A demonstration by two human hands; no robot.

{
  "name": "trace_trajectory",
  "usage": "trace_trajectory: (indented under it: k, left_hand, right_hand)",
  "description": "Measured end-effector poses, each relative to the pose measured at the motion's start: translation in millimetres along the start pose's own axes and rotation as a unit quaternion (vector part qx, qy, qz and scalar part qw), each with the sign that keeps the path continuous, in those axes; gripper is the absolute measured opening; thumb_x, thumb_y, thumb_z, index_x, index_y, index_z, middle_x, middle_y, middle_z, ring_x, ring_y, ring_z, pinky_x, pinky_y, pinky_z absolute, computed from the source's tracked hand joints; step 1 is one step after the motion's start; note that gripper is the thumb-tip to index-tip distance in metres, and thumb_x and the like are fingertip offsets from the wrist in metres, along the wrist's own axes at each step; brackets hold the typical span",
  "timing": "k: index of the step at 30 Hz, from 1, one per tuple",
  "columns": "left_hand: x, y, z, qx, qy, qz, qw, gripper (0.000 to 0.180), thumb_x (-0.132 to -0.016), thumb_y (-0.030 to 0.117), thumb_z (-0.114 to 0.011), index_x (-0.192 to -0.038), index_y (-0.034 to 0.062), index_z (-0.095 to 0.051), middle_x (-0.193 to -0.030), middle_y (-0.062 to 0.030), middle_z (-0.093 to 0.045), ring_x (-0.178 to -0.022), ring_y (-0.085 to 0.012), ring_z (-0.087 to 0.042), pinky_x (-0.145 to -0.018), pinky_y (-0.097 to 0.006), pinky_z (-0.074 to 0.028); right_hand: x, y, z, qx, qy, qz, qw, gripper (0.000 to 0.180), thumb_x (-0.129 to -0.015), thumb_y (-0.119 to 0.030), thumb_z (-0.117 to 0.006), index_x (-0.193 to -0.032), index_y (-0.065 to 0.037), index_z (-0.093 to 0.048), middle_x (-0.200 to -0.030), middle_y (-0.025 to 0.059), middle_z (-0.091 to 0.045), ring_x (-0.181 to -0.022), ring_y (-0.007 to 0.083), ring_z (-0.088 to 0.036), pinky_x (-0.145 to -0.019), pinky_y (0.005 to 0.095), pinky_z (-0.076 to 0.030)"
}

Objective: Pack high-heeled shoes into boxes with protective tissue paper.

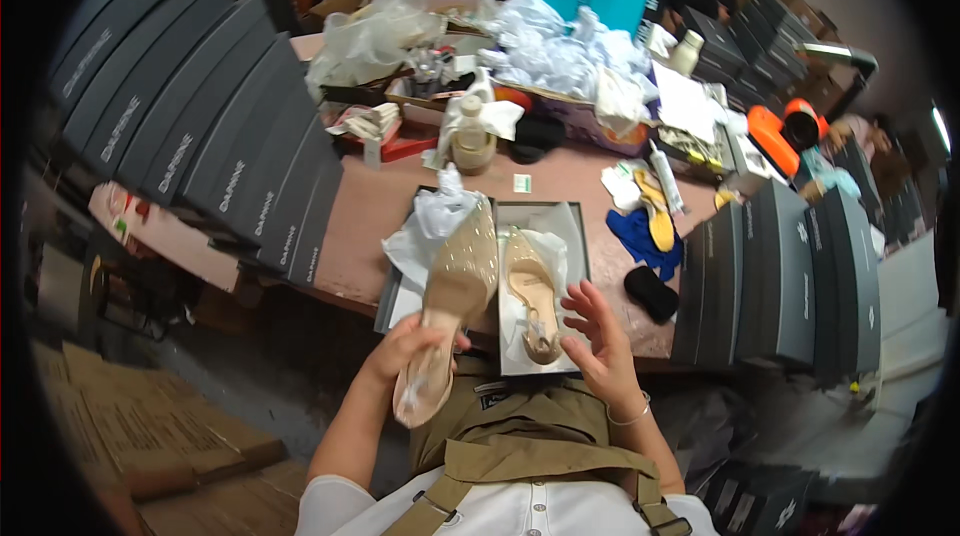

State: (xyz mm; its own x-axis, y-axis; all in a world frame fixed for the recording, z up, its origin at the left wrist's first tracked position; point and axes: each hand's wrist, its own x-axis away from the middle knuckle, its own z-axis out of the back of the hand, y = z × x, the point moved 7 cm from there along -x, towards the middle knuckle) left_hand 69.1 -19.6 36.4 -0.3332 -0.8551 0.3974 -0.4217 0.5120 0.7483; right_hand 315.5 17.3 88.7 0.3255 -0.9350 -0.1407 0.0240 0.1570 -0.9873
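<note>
My left hand (pixel 407 348) is closed around a beige pointed shoe (pixel 461 281), gripping it near the heel with its sole turned up toward me. Beside it, the matching shoe (pixel 531 281) lies in an open grey shoebox (pixel 587 281) lined with white tissue paper. Over that box's right side hovers my right hand (pixel 598 336), fingers spread and holding nothing. Left of the box, partly behind the raised shoe, is the grey box lid (pixel 392 298) with crumpled white tissue (pixel 447 204) on it.
Stacked grey shoeboxes (pixel 225 161) rise at the left, and more boxes (pixel 780 281) stand at the right. A pump bottle (pixel 473 141), a black sponge (pixel 651 295) and a blue cloth (pixel 640 241) lie around the pink table (pixel 385 191). Crumpled tissue fills a purple carton (pixel 595 124) behind.
</note>
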Motion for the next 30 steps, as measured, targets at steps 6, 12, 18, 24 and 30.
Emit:
trace_trajectory:
  k: [6,12,18,24,30]
  left_hand:
    - [16.9,-60.3,-54.8,-0.039,-0.105,0.197,0.974,0.044,-0.084,0.016,-0.061,-0.12,-0.0044,-0.048,-0.09,-0.0157,-0.066,-0.07,-0.0195,-0.067,-0.062,-0.028,-0.056]
    - [15.0,-78.3,-55.2,-0.096,-0.127,0.208,0.965,0.042,-0.086,0.012,-0.062,-0.123,-0.0044,-0.048,-0.098,-0.0123,-0.066,-0.086,-0.0174,-0.065,-0.078,-0.029,-0.052]
    - [12.9,-79.9,-46.0,-0.135,-0.096,0.175,0.97,0.042,-0.086,0.011,-0.064,-0.123,-0.0032,-0.05,-0.103,-0.0087,-0.064,-0.09,-0.0173,-0.065,-0.081,-0.03,-0.051]
    - [12.5,-73.9,-43.5,-0.18,-0.073,0.143,0.97,0.039,-0.087,0.012,-0.064,-0.121,-0.002,-0.052,-0.103,-0.0082,-0.064,-0.089,-0.0158,-0.064,-0.081,-0.03,-0.051]
    - [7.2,-71.6,-46.9,-0.082,-0.065,0.114,0.988,0.048,-0.09,0.013,-0.057,-0.132,0.0011,-0.039,-0.11,-0.0121,-0.06,-0.091,-0.02,-0.064,-0.081,-0.033,-0.053]
  right_hand:
    - [17.7,2.3,-5.8,-0.231,-0.067,-0.065,0.969,0.08,-0.086,-0.011,-0.068,-0.149,-0.005,-0.02,-0.14,0.0128,-0.041,-0.127,0.0221,-0.043,-0.105,0.0354,-0.035]
    - [45.8,13.5,2.0,-0.249,-0.069,-0.107,0.96,0.067,-0.089,-0.01,-0.065,-0.145,-0.002,-0.031,-0.132,0.0093,-0.049,-0.118,0.0163,-0.049,-0.099,0.0312,-0.041]
    - [51.1,11.5,3.8,-0.207,-0.09,-0.088,0.97,0.062,-0.087,-0.007,-0.064,-0.142,-0.002,-0.035,-0.133,0.01,-0.049,-0.119,0.0171,-0.05,-0.101,0.0315,-0.041]
    - [46.4,12.4,-0.5,-0.208,-0.097,-0.08,0.97,0.061,-0.087,-0.004,-0.063,-0.141,-0.002,-0.036,-0.137,0.0112,-0.047,-0.123,0.0189,-0.048,-0.104,0.0331,-0.037]
    - [34.3,30.1,5.8,-0.197,0.074,-0.058,0.976,0.058,-0.087,-0.001,-0.06,-0.14,0.0,-0.037,-0.137,0.013,-0.047,-0.123,0.0198,-0.048,-0.103,0.0338,-0.039]
